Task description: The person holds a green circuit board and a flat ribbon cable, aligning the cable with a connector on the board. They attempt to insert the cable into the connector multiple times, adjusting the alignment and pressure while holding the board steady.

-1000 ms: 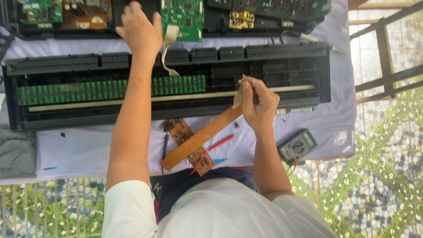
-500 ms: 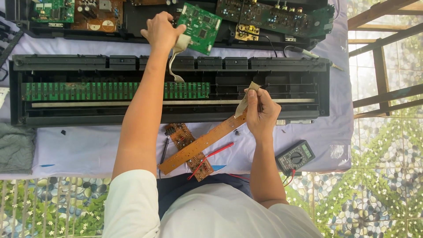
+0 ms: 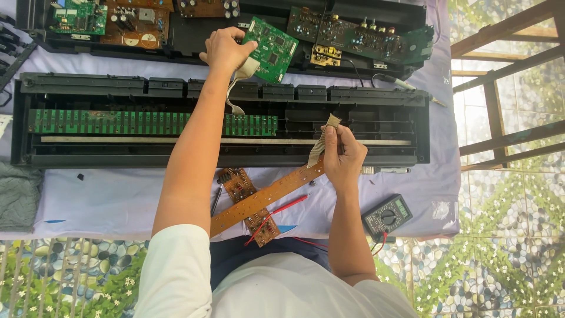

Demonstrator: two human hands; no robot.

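My left hand reaches far forward and grips the edge of a green circuit board with a white ribbon cable hanging from it. My right hand pinches a flat beige ribbon cable attached to a long brown circuit strip that slants across the table's near edge. Both hands work over an opened black keyboard shell with a long green contact board inside.
A second black shell at the back holds several circuit boards. A small brown board lies under the strip, with red probe leads and a multimeter near the front right. A grey cloth lies left; a wooden frame stands right.
My left hand has stayed on the green board while the view shifted down. My right hand has lifted the beige ribbon cable slightly higher over the shell.
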